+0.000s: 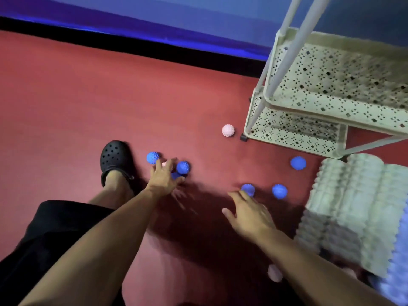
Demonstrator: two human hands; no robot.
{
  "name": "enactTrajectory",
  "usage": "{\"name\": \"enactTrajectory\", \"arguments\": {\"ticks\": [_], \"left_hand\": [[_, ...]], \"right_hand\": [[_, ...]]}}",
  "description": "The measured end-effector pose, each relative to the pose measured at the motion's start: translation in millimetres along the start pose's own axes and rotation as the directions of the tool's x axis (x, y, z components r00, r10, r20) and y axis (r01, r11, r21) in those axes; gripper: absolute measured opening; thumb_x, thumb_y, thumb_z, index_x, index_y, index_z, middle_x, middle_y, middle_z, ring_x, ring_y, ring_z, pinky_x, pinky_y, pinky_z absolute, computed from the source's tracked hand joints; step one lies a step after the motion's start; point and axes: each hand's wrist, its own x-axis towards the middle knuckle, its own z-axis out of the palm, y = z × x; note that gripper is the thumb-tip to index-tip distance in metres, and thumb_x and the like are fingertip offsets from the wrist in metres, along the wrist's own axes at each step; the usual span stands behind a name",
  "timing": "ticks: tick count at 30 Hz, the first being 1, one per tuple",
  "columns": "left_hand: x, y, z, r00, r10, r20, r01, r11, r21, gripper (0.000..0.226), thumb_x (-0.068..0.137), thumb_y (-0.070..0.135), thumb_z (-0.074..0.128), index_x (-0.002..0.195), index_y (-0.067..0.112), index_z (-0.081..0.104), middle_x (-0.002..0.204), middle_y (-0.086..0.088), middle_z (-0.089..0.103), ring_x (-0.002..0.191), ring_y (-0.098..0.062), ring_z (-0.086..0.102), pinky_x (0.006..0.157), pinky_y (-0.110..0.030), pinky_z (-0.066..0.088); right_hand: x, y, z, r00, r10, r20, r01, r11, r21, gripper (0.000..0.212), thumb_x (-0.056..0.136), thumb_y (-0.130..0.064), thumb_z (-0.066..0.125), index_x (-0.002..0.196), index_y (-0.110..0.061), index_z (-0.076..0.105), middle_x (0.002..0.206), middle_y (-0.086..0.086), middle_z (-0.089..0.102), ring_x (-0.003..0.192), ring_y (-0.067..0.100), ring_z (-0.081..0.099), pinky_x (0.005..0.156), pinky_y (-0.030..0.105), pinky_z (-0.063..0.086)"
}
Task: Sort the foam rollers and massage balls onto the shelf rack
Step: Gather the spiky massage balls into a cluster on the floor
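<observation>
Several blue spiky massage balls lie on the red floor. My left hand (164, 178) reaches down with spread fingers among a cluster: one blue ball (153, 157) beyond it, another (183, 167) at its fingertips, a third partly hidden under the fingers. My right hand (249, 214) hovers open just short of a blue ball (248, 189); two more blue balls (279, 191) (298, 163) lie to its right. A pink ball (228, 130) sits near the rack's corner. Pale ridged foam rollers (353, 208) lie at the right. The cream perforated shelf rack (293, 107) stands at upper right, its visible shelves bare.
My foot in a black clog (116, 161) stands left of the left hand. A second pink ball (274, 272) lies low, beside my right forearm. A blue ridged roller (397, 270) shows at the right edge. A black baseboard and blue wall run along the back.
</observation>
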Motion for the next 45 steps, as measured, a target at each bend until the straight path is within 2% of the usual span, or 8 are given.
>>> {"name": "enactTrajectory", "arguments": {"ticks": [5, 21, 25, 28, 32, 38, 41, 45], "left_hand": [[31, -14, 35, 1.000, 0.011, -0.016, -0.011, 1.000, 0.022, 0.092, 0.064, 0.074, 0.063, 0.142, 0.030, 0.043, 0.147, -0.017, 0.030, 0.144, -0.038, 0.012, 0.119, -0.044, 0.003], [35, 1, 63, 0.969, -0.173, -0.177, 0.202, 0.966, 0.163, 0.077, 0.077, 0.079, 0.056, 0.129, 0.022, 0.054, 0.160, -0.015, 0.016, 0.151, -0.037, 0.001, 0.114, -0.063, 0.017], [6, 20, 82, 0.955, 0.035, -0.294, 0.024, 0.981, 0.193, 0.083, 0.076, 0.082, 0.042, 0.111, 0.011, 0.063, 0.126, -0.026, 0.048, 0.120, -0.045, 0.045, 0.096, -0.056, 0.039], [-17, 47, 97, 0.977, 0.147, -0.155, -0.164, 0.981, -0.101, 0.068, 0.081, 0.073, 0.055, 0.116, 0.015, 0.062, 0.107, -0.013, 0.051, 0.100, -0.035, 0.051, 0.094, -0.044, 0.044], [-40, 86, 125, 0.929, 0.371, 0.010, -0.363, 0.914, -0.180, 0.062, 0.079, 0.042, 0.076, 0.133, 0.023, 0.054, 0.132, 0.000, 0.056, 0.116, -0.023, 0.051, 0.104, -0.035, 0.040], [-47, 94, 152, 0.943, 0.295, 0.155, -0.252, 0.936, -0.247, 0.051, 0.081, 0.020, 0.076, 0.128, 0.011, 0.058, 0.130, -0.006, 0.057, 0.118, -0.026, 0.055, 0.098, -0.017, 0.032], [-53, 83, 142, 0.934, 0.346, 0.090, -0.315, 0.915, -0.252, 0.046, 0.084, 0.026, 0.072, 0.127, 0.016, 0.058, 0.127, -0.003, 0.054, 0.116, -0.024, 0.055, 0.103, -0.027, 0.040], [-50, 51, 123, 0.950, 0.222, -0.219, -0.205, 0.974, 0.097, 0.044, 0.084, 0.037, 0.068, 0.121, 0.015, 0.058, 0.125, -0.012, 0.052, 0.109, -0.036, 0.051, 0.086, -0.049, 0.049]], "right_hand": [[9, 6, 12, 0.999, 0.006, 0.032, -0.006, 1.000, 0.016, 0.056, 0.100, -0.053, 0.044, 0.149, -0.029, 0.037, 0.149, -0.009, 0.043, 0.135, 0.015, 0.048, 0.105, 0.036, 0.034], [12, 48, 19, 0.992, 0.104, 0.072, -0.113, 0.985, 0.132, 0.048, 0.099, -0.053, 0.045, 0.137, -0.026, 0.051, 0.141, -0.005, 0.048, 0.130, 0.023, 0.051, 0.105, 0.041, 0.043], [11, 55, 19, 0.985, 0.174, 0.011, -0.172, 0.956, 0.239, 0.045, 0.097, -0.050, 0.051, 0.134, -0.024, 0.054, 0.131, -0.005, 0.053, 0.124, 0.019, 0.055, 0.101, 0.039, 0.046], [6, 65, 22, 0.952, 0.301, -0.052, -0.261, 0.889, 0.375, 0.038, 0.092, -0.045, 0.063, 0.123, -0.023, 0.061, 0.120, -0.002, 0.057, 0.113, 0.022, 0.060, 0.096, 0.039, 0.048], [-14, 83, 37, 0.935, 0.344, -0.082, -0.276, 0.855, 0.439, 0.033, 0.086, -0.036, 0.072, 0.114, -0.020, 0.065, 0.114, 0.005, 0.059, 0.107, 0.027, 0.062, 0.095, 0.041, 0.050], [-30, 101, 52, 0.936, 0.351, -0.035, -0.301, 0.847, 0.439, 0.040, 0.086, -0.034, 0.074, 0.121, -0.019, 0.061, 0.120, 0.006, 0.055, 0.113, 0.028, 0.059, 0.099, 0.043, 0.048], [-27, 105, 51, 0.928, 0.371, -0.030, -0.315, 0.825, 0.470, 0.041, 0.085, -0.035, 0.074, 0.121, -0.020, 0.061, 0.118, 0.004, 0.054, 0.109, 0.025, 0.060, 0.098, 0.042, 0.048], [-29, 111, 56, 0.916, 0.400, -0.023, -0.342, 0.811, 0.474, 0.045, 0.085, -0.034, 0.076, 0.124, -0.020, 0.059, 0.120, 0.006, 0.052, 0.107, 0.027, 0.061, 0.097, 0.043, 0.049]]}}
